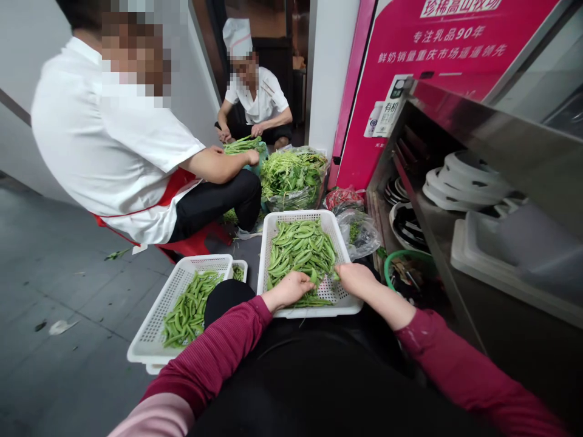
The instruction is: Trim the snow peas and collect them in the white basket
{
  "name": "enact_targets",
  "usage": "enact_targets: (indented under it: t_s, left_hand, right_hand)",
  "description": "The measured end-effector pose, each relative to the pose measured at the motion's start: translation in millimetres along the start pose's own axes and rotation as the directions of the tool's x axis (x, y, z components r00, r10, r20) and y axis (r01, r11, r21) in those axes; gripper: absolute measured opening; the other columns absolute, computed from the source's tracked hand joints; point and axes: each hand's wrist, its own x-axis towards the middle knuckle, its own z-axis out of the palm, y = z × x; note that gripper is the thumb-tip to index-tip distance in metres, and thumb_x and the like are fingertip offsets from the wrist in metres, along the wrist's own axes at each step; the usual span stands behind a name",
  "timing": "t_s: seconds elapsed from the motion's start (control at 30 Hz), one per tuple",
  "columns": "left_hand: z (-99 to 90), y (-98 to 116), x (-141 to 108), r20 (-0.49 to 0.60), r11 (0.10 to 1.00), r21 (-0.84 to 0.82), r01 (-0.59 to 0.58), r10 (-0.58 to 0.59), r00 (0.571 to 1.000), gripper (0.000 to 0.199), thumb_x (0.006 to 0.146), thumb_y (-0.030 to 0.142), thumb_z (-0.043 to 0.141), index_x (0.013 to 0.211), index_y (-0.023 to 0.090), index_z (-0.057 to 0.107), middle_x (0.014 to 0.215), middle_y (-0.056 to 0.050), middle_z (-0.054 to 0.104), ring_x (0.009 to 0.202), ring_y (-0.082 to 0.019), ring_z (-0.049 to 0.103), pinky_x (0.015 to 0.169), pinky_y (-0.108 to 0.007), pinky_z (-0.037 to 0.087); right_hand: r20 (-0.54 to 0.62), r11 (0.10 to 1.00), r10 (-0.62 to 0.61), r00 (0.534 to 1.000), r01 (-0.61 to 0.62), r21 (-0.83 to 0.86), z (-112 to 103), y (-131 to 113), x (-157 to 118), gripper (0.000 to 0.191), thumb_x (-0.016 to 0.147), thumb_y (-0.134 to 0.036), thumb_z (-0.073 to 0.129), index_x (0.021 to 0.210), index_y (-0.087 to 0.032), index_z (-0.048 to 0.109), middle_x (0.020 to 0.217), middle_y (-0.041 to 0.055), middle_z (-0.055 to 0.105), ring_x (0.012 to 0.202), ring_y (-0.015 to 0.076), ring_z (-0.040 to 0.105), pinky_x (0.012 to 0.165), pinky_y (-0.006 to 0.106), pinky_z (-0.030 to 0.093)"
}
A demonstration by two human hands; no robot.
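A white perforated plastic basket [265, 243] rests on my lap, heaped with green pea pods [298, 246]. Over its near part, my left hand [292, 288] is closed in a pinch on a pea pod [314, 277], which shows at the fingertips. My right hand [357, 279] is at the basket's right rim with its fingers pressed together. A small green piece [336, 275] pokes out from its fingertips; the fingers hide most of it, so I cannot tell whether it is a whole pod.
Left of my knee stands a second white basket [148, 325] of pods, beside a smaller one [246, 267]. Ahead are bagged leafy greens [291, 173] and two co-workers [122, 127] handling green stalks [243, 144]. A steel shelf [496, 121] and green-rimmed bin [387, 270] flank my right.
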Motion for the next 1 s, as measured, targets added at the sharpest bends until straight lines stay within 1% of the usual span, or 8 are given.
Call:
enact_targets:
  t_s: [0.1, 0.17, 0.23, 0.4, 0.6, 0.73, 0.87, 1.0]
  left_hand:
    - [9.3, 7, 0, 0.007, 0.995, -0.099, -0.024, 0.025, 1.0, 0.03, 0.076, 0.038, 0.044, 0.062, 0.012, 0.053, 0.045, 0.007, 0.032, 0.043, -0.006, 0.026, 0.043, -0.02, 0.021]
    - [13.7, 11, 1, -0.017, 0.995, -0.059, -0.083, 0.082, 0.996, 0.028, 0.076, 0.034, 0.043, 0.063, 0.012, 0.054, 0.046, 0.006, 0.036, 0.045, -0.007, 0.03, 0.045, -0.02, 0.024]
    - [14.8, 14, 1, -0.044, 0.987, 0.029, -0.157, 0.158, 0.986, 0.025, 0.076, 0.031, 0.043, 0.065, 0.012, 0.057, 0.051, 0.004, 0.043, 0.049, -0.008, 0.036, 0.05, -0.02, 0.03]
    - [2.4, 27, -8, -0.131, 0.971, 0.117, -0.207, 0.222, 0.966, 0.026, 0.078, 0.024, 0.04, 0.093, 0.014, 0.059, 0.077, -0.002, 0.059, 0.069, -0.012, 0.05, 0.067, -0.022, 0.038]
    - [-13.2, 44, -19, -0.052, 0.967, 0.122, -0.224, 0.232, 0.971, 0.021, 0.076, 0.024, 0.041, 0.07, 0.013, 0.058, 0.062, 0.001, 0.053, 0.059, -0.009, 0.045, 0.057, -0.02, 0.036]
    - [-13.7, 47, -21, 0.06, 0.983, -0.148, -0.109, 0.119, 0.991, 0.018, 0.074, 0.025, 0.04, 0.068, 0.014, 0.054, 0.047, 0.006, 0.039, 0.041, -0.006, 0.035, 0.042, -0.018, 0.028]
    - [-6.4, 45, -20, 0.134, 0.914, -0.398, 0.076, -0.024, 0.991, 0.013, 0.069, 0.023, 0.042, 0.059, 0.015, 0.046, 0.041, 0.008, 0.03, 0.032, -0.003, 0.024, 0.035, -0.017, 0.018]
    - [-4.1, 31, -16, 0.0, 0.918, -0.378, 0.116, -0.125, 0.992, 0.013, 0.066, 0.019, 0.042, 0.054, 0.015, 0.044, 0.037, 0.008, 0.028, 0.03, -0.003, 0.023, 0.033, -0.017, 0.015]
  right_hand:
    - [-0.082, 0.942, -0.007, 0.997, 0.035, 0.334, -5, -3, -8, 0.025, 0.076, -0.031, 0.05, 0.095, -0.018, 0.06, 0.077, 0.0059, 0.065, 0.069, 0.0167, 0.06, 0.06, 0.025, 0.043]
    - [-0.127, 0.784, 0.01, 0.992, 0.071, 0.616, -2, -8, -13, 0.028, 0.073, -0.036, 0.053, 0.094, -0.017, 0.059, 0.065, 0.0008, 0.063, 0.056, 0.0133, 0.057, 0.052, 0.022, 0.042]
    - [-0.208, 0.683, 0.053, 0.977, 0.117, 0.721, 2, -13, -17, 0.025, 0.07, -0.034, 0.056, 0.087, -0.016, 0.06, 0.062, -0.0004, 0.061, 0.054, 0.0128, 0.055, 0.053, 0.023, 0.042]
    - [-0.47, 0.83, -0.115, 0.875, 0.344, 0.438, 1, -14, -24, 0.012, 0.072, -0.019, 0.053, 0.081, -0.02, 0.061, 0.084, 0.002, 0.061, 0.079, 0.0142, 0.056, 0.072, 0.024, 0.041]
    - [-0.415, 0.907, -0.329, 0.849, 0.406, 0.112, -11, -13, -29, 0.016, 0.072, -0.012, 0.049, 0.082, -0.019, 0.06, 0.082, 0.0039, 0.059, 0.079, 0.0152, 0.054, 0.072, 0.024, 0.04]
    - [-0.416, 0.859, -0.37, 0.831, 0.476, 0.187, -14, -16, -34, 0.015, 0.077, -0.017, 0.047, 0.083, -0.019, 0.06, 0.082, 0.0046, 0.06, 0.079, 0.0156, 0.055, 0.072, 0.025, 0.04]
    - [-0.464, 0.752, -0.302, 0.833, 0.507, 0.421, -18, -22, -41, 0.015, 0.077, -0.02, 0.047, 0.083, -0.02, 0.061, 0.085, 0.0044, 0.062, 0.081, 0.0154, 0.056, 0.074, 0.026, 0.042]
    - [-0.468, 0.617, 0.046, 0.882, 0.344, 0.708, -16, -18, -42, 0.014, 0.071, -0.03, 0.056, 0.079, -0.019, 0.06, 0.072, 0.0023, 0.062, 0.068, 0.0157, 0.056, 0.066, 0.027, 0.043]
